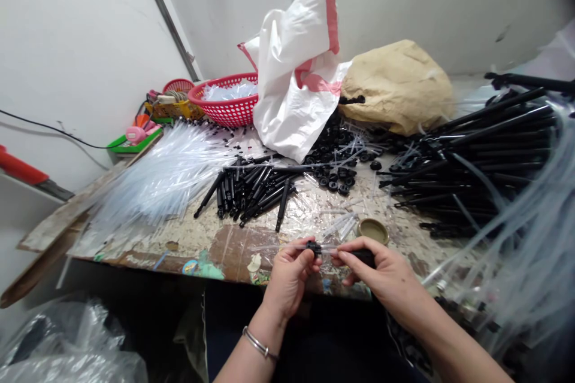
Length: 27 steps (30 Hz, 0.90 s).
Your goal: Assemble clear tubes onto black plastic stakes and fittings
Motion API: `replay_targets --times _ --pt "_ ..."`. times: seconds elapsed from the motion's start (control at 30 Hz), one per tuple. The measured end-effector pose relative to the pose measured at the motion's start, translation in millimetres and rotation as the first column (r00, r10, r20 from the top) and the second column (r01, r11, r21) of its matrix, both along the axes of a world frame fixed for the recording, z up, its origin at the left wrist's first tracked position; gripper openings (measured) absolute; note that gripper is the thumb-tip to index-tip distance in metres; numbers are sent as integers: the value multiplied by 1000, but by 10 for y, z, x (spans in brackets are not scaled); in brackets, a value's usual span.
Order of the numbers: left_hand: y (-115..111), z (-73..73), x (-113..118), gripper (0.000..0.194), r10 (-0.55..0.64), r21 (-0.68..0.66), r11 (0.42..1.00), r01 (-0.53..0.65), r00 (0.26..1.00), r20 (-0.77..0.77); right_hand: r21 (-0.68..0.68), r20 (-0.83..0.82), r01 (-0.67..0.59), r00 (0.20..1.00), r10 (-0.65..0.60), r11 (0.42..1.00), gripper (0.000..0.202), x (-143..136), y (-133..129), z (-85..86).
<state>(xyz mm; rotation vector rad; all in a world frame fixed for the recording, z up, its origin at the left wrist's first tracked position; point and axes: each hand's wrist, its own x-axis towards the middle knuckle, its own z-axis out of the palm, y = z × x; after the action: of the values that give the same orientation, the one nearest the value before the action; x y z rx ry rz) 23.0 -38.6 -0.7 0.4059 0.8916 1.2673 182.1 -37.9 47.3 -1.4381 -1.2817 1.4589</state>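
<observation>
Above the front edge of the table, my left hand [287, 278] pinches a small black plastic fitting [313, 246] between thumb and fingers. A thin clear tube [274, 247] sticks out to the left of this hand. Close by on the right, my right hand [386, 269] is closed, its thumb and forefinger on a short clear tube [330, 249] that meets the fitting. A dark cylindrical piece [366, 257] shows under the right fingers; its full shape is hidden. Just behind this hand lie a round tin lid or shallow dish [372, 230] and short clear tubes [341, 226].
Black rods [251, 188] are heaped mid-table, with black ring-shaped caps [335, 179] beside them. Long clear tubes [157, 173] spread on the left; more tubes [530, 251] and long black rods [485, 161] crowd the right. Behind stand a red basket [229, 109], white sack [291, 84] and tan bag [399, 87].
</observation>
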Motion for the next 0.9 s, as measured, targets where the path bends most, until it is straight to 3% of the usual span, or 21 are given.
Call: replay_targets --times 0.4,0.77,0.9 --pt "11 -39 -27 34 -35 35 999 34 999 10 88 82 -25 997 18 996 26 -78 38 -78" --pt "32 -34 -42 32 -34 6 999 34 999 -2 99 140 -20 990 6 995 20 -170 68 -33" --pt "29 -18 -32 30 2 -12 1000 -3 997 -75 176 203 -70 979 34 982 12 -141 33 35"
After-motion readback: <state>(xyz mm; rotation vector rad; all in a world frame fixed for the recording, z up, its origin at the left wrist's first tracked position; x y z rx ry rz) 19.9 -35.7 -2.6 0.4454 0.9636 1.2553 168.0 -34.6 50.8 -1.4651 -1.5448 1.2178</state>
